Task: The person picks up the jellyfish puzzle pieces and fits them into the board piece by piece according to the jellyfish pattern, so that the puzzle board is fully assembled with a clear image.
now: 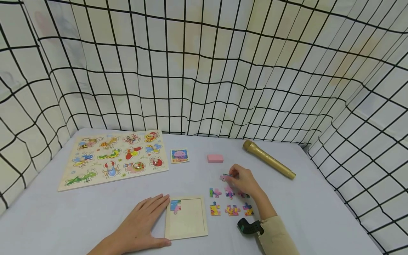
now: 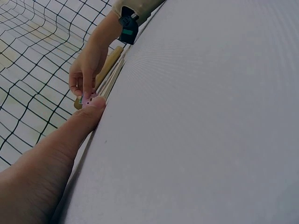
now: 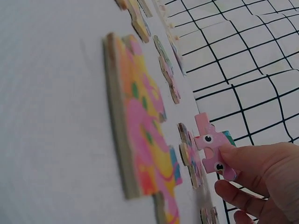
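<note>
My right hand (image 1: 246, 180) pinches a pink jigsaw puzzle piece (image 3: 209, 147) with two printed eyes and a blue-green corner. It hovers above the loose puzzle pieces (image 1: 232, 210), which lie in two rows right of the square wooden puzzle tray (image 1: 188, 228). One blue and pink puzzle piece (image 1: 175, 205) sits in the tray's top left corner. Straight fingers of my left hand (image 1: 143, 221) rest along the tray's left side, with the thumb by its lower left corner. In the left wrist view, the left thumb (image 2: 96, 105) overlaps the held piece.
Back left lies a large wooden insect puzzle board (image 1: 118, 157). A small jellyfish picture card (image 1: 180, 156) and a pink eraser-like block (image 1: 215, 158) are behind the tray. A gold microphone (image 1: 269, 159) lies at the back right. Black netting (image 1: 191, 74) surrounds the table.
</note>
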A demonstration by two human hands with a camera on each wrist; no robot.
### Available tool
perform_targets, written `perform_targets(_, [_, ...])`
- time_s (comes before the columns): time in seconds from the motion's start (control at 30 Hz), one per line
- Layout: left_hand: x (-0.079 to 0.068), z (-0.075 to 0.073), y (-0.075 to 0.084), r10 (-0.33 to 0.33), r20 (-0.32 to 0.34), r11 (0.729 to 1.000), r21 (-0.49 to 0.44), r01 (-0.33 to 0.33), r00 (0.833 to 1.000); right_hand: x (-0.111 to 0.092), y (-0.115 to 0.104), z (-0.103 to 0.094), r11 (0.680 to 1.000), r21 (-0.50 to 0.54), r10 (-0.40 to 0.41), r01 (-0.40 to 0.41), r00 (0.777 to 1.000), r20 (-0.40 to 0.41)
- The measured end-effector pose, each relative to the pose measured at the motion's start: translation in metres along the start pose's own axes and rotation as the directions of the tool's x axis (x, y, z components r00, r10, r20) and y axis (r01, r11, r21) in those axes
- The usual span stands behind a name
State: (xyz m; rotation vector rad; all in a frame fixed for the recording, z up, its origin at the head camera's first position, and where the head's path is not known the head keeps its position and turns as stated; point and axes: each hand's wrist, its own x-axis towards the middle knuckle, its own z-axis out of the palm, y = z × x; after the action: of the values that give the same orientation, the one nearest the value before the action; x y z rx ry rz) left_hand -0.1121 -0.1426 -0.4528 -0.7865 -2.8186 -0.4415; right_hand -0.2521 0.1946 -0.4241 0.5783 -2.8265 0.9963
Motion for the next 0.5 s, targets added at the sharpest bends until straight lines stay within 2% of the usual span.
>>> perform_targets(0.2, [0.000, -0.001, 0.000, 0.001, 0.004, 1.000, 0.007, -0.001, 1.000, 0.001, -0.002, 0.001, 1.000, 0.006, -0.014, 0.014, 1.000, -0.023])
perform_targets(0.5, [-0.001, 0.000, 0.000, 0.014, -0.016, 1.000, 0.007, -0.014, 1.000, 0.002, -0.017, 0.003, 0.995, 0.083, -0.053, 0.056, 0.998, -0.034])
